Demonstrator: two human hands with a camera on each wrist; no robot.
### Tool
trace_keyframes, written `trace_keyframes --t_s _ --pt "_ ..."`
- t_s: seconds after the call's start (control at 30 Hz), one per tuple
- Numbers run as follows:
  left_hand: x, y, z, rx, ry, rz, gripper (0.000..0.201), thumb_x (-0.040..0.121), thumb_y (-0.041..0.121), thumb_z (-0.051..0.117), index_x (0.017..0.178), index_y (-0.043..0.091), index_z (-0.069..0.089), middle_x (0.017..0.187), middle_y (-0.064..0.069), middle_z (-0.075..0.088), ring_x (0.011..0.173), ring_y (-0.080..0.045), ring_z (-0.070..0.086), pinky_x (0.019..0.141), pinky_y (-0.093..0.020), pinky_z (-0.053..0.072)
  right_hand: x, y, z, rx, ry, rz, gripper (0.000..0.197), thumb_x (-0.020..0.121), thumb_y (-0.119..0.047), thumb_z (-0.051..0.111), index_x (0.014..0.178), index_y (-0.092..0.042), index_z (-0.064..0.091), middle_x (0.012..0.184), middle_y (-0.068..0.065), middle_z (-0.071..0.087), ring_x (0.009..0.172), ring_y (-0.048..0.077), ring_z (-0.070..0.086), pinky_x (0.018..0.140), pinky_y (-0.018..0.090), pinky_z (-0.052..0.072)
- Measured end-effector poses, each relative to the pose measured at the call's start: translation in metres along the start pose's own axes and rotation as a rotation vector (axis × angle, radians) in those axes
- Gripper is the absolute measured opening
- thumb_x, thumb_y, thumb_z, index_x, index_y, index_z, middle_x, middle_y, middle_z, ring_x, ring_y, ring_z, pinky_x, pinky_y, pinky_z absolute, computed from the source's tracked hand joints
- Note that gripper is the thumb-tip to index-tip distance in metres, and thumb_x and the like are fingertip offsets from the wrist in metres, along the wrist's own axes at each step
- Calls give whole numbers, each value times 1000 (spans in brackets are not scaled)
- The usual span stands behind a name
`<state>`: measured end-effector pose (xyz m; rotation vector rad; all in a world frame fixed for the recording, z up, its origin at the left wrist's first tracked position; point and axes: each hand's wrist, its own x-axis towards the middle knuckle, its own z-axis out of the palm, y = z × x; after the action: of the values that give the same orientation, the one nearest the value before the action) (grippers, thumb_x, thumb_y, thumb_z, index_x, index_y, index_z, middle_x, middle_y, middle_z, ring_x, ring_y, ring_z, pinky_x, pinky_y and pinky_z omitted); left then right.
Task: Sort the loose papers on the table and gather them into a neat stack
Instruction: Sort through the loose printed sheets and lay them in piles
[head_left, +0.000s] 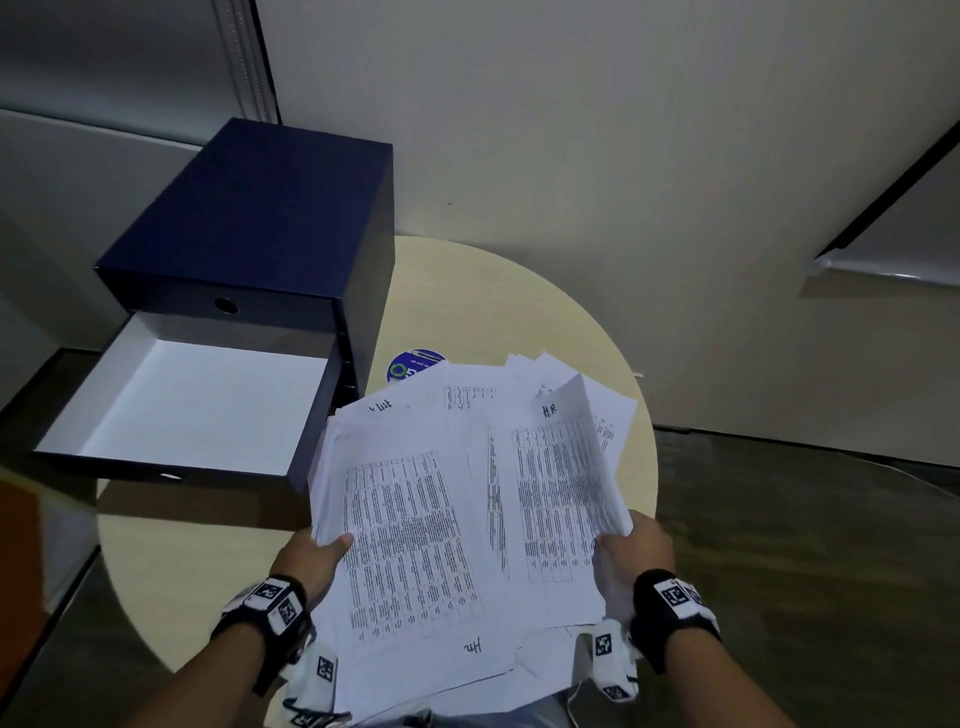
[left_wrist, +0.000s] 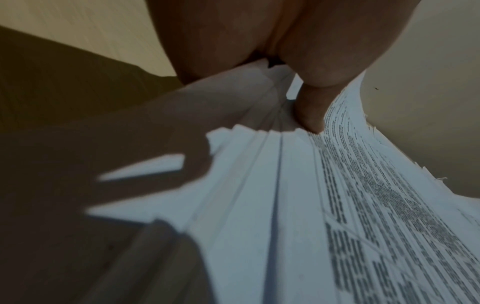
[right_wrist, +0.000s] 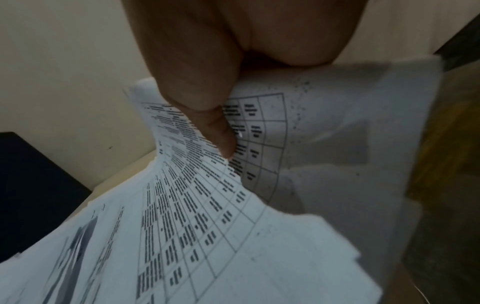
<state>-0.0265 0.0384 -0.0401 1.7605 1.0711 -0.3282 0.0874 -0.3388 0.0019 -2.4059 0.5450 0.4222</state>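
Observation:
A loose, uneven bundle of printed papers (head_left: 447, 509) with tables and handwritten notes is held up over the round cream table (head_left: 519, 312). My left hand (head_left: 317, 556) grips the bundle's left edge, thumb on top of the sheets (left_wrist: 298, 185). My right hand (head_left: 634, 551) grips the right edge, where one sheet (head_left: 566, 467) marked "H.R." curls upward. In the right wrist view the thumb presses on the table-printed papers (right_wrist: 194, 216). The fingers under the bundle are hidden.
A dark blue drawer box (head_left: 270, 223) stands at the table's left, its lower drawer (head_left: 197, 400) pulled out, white inside and holding nothing. A round blue sticker (head_left: 410, 364) shows beyond the papers. A beige wall stands behind the table.

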Motion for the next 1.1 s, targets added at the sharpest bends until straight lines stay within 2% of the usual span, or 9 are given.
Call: trace_keyframes --t_s 0.23,0.37,0.53,0.7,0.77,0.83,0.9,1.0,1.1 --pt "5 -7 -2 -20 0 13 50 89 33 69 126 2 58 124 -18 66 111 -37 62 96 -40 48 -9 -5 22 133 -132 -71 29 84 -20 72 110 -20 58 100 7 71 87 25 68 72 31 54" --pt "5 -7 -3 -29 -18 15 47 89 34 69 125 4 60 121 -17 68 108 -36 63 95 -40 49 -13 -6 19 235 -180 -33 13 90 -17 67 102 -13 65 85 9 72 74 26 68 67 33 55" --pt "8 -10 -6 -45 -41 20 48 87 37 70 124 8 62 118 -13 70 105 -35 65 96 -41 50 2 -9 -31 427 -8 29 13 90 -20 70 103 -16 72 102 9 77 93 32 71 93 55 55" --pt "12 -13 -7 -41 -59 19 51 83 40 74 121 8 64 115 -13 72 101 -34 67 95 -43 52 -16 -49 -83 858 12 -130 30 94 0 63 123 -4 65 104 10 75 87 22 74 79 34 58" --pt "15 -15 -6 -76 -65 24 48 81 39 75 118 9 66 113 -12 73 97 -32 68 94 -42 52 -22 -58 -78 850 -90 -146 25 92 -5 67 117 -5 67 90 8 78 77 20 76 72 33 61" --pt "14 -14 -7 -141 -79 7 52 80 42 76 118 9 65 115 -10 71 99 -31 67 96 -41 51 -24 -56 -53 743 -199 -138 30 89 -10 73 118 -4 68 102 11 78 93 29 75 89 47 58" --pt "11 -11 -10 -236 -123 -29 62 78 55 74 120 12 62 121 -4 67 107 -26 63 101 -38 45 -34 -56 -20 538 -293 -156 36 87 -20 78 120 -11 67 111 3 76 100 24 72 95 46 54" --pt "17 -18 -12 -339 -219 -84 99 56 85 67 126 16 57 133 3 61 124 -19 53 109 -35 33 -43 -44 49 202 -406 -158 56 80 -41 77 130 -22 59 119 -4 73 106 19 70 93 38 54" --pt "14 -22 -11 -390 -261 -50 100 51 77 79 128 16 63 126 -1 69 117 -23 63 107 -42 41 -51 -38 93 124 -527 -94 39 77 -50 72 109 -32 58 104 -2 71 87 19 69 81 37 58"
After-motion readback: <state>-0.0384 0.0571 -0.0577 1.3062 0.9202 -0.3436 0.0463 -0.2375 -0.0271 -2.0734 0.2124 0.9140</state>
